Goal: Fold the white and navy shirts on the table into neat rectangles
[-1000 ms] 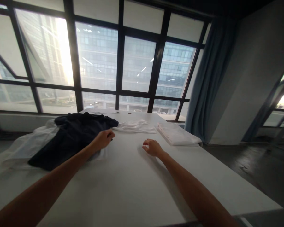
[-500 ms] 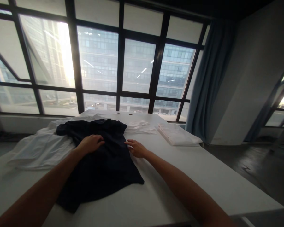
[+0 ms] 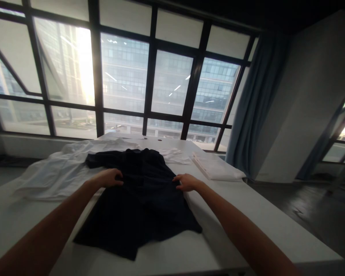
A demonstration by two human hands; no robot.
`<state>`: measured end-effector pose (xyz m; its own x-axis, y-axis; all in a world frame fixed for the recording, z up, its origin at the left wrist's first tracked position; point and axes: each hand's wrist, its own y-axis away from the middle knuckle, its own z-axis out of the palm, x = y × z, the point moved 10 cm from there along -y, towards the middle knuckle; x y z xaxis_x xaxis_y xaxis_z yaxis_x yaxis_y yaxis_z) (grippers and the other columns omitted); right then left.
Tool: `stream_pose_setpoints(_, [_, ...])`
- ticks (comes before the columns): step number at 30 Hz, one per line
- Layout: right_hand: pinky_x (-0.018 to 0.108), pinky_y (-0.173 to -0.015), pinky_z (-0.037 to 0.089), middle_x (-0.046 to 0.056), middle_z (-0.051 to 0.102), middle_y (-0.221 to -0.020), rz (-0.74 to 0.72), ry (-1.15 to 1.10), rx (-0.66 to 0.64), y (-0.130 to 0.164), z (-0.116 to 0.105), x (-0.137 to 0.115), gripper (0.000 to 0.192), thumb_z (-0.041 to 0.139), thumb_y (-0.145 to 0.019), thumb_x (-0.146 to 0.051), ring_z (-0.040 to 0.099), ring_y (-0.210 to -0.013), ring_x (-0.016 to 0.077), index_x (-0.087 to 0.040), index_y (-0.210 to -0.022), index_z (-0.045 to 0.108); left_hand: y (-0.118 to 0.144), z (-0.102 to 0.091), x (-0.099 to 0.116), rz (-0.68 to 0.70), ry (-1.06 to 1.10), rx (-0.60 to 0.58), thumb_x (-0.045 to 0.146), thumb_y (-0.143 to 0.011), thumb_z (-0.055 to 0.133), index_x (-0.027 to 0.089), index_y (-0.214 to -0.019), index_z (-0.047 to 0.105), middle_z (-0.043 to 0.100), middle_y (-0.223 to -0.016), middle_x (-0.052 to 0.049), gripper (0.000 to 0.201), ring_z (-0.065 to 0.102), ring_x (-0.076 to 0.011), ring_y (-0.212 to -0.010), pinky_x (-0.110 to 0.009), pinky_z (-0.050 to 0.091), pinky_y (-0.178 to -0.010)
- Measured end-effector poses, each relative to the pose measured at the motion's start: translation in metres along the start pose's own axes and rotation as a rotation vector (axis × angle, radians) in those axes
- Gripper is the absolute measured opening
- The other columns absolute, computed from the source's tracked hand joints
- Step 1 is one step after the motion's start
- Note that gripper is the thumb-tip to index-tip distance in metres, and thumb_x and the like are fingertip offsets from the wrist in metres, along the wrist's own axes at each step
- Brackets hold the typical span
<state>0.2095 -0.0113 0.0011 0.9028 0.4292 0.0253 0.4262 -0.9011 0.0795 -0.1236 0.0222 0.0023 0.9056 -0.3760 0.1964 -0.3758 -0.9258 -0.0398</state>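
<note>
I had the dark navy cloth shirt [image 3: 140, 199] spread mid-table [image 3: 247, 214], its hem at the near edge. My left hand [image 3: 109, 178] and right hand [image 3: 186, 182] pinched its two side edges, fingers curled shut. Step judged: flattening; the cloth seemed to need an outward tug.

Dark navy shirt [image 3: 140, 199] (plain), white garment [image 3: 54, 176], white table [image 3: 247, 214], blue curtain [image 3: 253, 103]

An office-like room — tall grid windows [image 3: 149, 73] facing towers, long white table [image 3: 247, 214].
</note>
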Motion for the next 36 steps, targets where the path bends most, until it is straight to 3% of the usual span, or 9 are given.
stream_pose_setpoints(6, [0.033,-0.081,0.049,0.01,0.071,-0.1,0.29,-0.012,-0.035,0.04,-0.006,0.054,0.03,0.062,-0.085,-0.044,0.066,-0.095,0.028,-0.02,-0.097,0.076,0.016,0.005,0.054,0.139,-0.005,-0.113,0.044,-0.061,0.074,0.023,-0.107,0.072,0.07,-0.114,-0.007,0.051,0.064,-0.0279,-0.104,-0.033,0.048,-0.09])
stream_pose_setpoints(9, [0.03,-0.071,0.05,0.01,0.07,-0.082,0.288,-0.146,-0.046,0.046,-0.002,0.05,0.043,0.058,-0.088,-0.054,0.068,-0.08,0.0247,-0.015,-0.08,0.074,0.027,0.011,0.067,0.145,0.074,-0.284,0.047,-0.057,0.077,0.023,-0.098,0.075,0.074,-0.1,-0.005,0.047,0.067,-0.0256,-0.091,-0.031,0.051,-0.079])
stream_pose_setpoints(13, [0.026,-0.058,0.051,0.008,0.07,-0.075,0.149,-0.663,-0.359,0.049,0.036,0.03,0.048,0.067,-0.079,-0.059,0.066,-0.061,0.0182,-0.012,-0.08,0.071,0.033,0.021,0.056,0.029,0.352,-0.493,0.07,-0.068,0.061,0.02,-0.1,0.072,0.074,-0.084,-0.006,0.06,0.066,-0.0198,-0.063,-0.028,0.051,-0.056])
stream_pose_setpoints(16, [0.026,-0.054,0.051,0.008,0.071,-0.077,0.134,-0.857,-0.231,0.035,0.029,0.046,0.043,0.069,-0.079,-0.054,0.064,-0.054,0.0166,-0.012,-0.091,0.07,0.011,0.0,0.023,-0.112,0.409,-0.189,0.071,-0.082,0.041,0.017,-0.101,0.07,0.074,-0.084,-0.009,0.064,0.068,-0.0205,-0.062,-0.03,0.053,-0.059])
stream_pose_setpoints(20, [0.029,-0.079,0.054,0.008,0.072,-0.098,0.215,-0.523,0.231,0.006,-0.009,0.095,0.021,0.063,-0.082,-0.018,0.07,-0.085,0.0217,-0.016,-0.101,0.071,-0.001,-0.033,-0.015,-0.201,0.042,0.336,0.045,-0.088,0.047,0.016,-0.121,0.063,0.068,-0.12,-0.014,0.047,0.063,-0.03,-0.109,-0.04,0.047,-0.095])
stream_pose_setpoints(24, [0.03,-0.104,0.041,0.011,0.058,-0.133,0.229,-0.234,0.326,-0.028,-0.012,0.108,0.061,0.059,-0.068,-0.001,0.051,-0.126,0.0248,-0.016,-0.127,0.062,-0.009,-0.009,-0.039,-0.251,-0.069,0.247,0.046,-0.084,0.053,0.017,-0.134,0.054,0.056,-0.138,-0.015,0.058,0.052,-0.0323,-0.125,-0.042,0.041,-0.102])
stream_pose_setpoints(27, [0.033,-0.105,0.039,0.015,0.051,-0.14,0.312,-0.15,0.268,-0.049,0.002,0.118,0.061,0.06,-0.064,0.0,0.047,-0.129,0.0276,-0.014,-0.124,0.063,-0.008,-0.011,-0.05,-0.239,-0.009,0.272,0.044,-0.089,0.046,0.018,-0.131,0.056,0.061,-0.131,-0.012,0.05,0.057,-0.026,-0.12,-0.034,0.042,-0.1])
stream_pose_setpoints(31, [0.03,-0.093,0.045,0.012,0.066,-0.117,0.285,-0.267,0.281,-0.061,0.001,0.123,0.031,0.06,-0.068,-0.006,0.059,-0.11,0.0254,-0.014,-0.096,0.071,0.001,-0.022,-0.072,-0.373,-0.051,0.302,0.047,-0.092,0.038,0.017,-0.133,0.055,0.061,-0.13,-0.015,0.054,0.056,-0.0298,-0.12,-0.039,0.043,-0.098])
stream_pose_setpoints(36, [0.024,-0.069,0.05,0.008,0.069,-0.086,0.35,-0.574,0.534,-0.039,-0.039,0.153,0.024,0.055,-0.081,-0.02,0.064,-0.079,0.0184,-0.011,-0.1,0.065,0.01,-0.02,-0.089,-0.495,-0.16,0.168,0.059,-0.082,0.051,0.024,-0.134,0.057,0.059,-0.129,-0.019,0.063,0.054,-0.0401,-0.119,-0.049,0.044,-0.093])
